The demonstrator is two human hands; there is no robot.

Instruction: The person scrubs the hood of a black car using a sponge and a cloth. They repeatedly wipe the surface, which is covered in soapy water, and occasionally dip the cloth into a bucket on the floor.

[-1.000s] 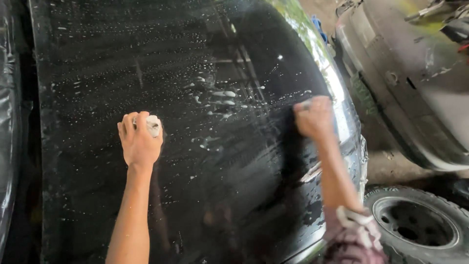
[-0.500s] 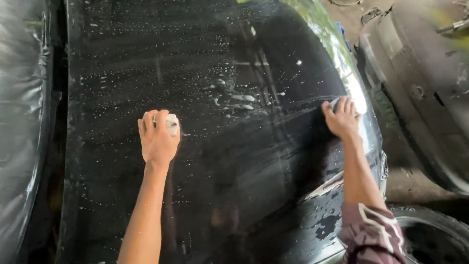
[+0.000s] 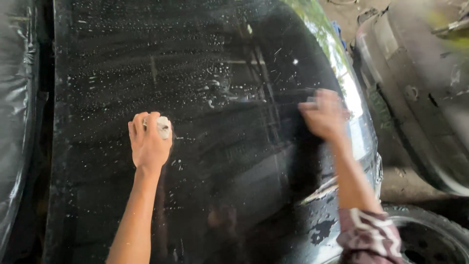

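A wet black car hood fills the view, dotted with water drops and soap streaks. My left hand rests on it left of centre, fingers curled around a small white lump pressed against the paint. My right hand lies on the hood near its right edge and is motion-blurred. A small grey bit shows at its fingertips, and I cannot tell whether it holds anything. A patterned sleeve covers my right upper arm.
A tyre shows at the lower right, beside the hood's edge. Another grey vehicle stands close on the right over dirt ground. Shiny black plastic sheeting runs along the left side.
My right hand has swept left from the hood's right edge onto the panel. My left hand has stayed in place with the white lump. The camera has shifted slightly.
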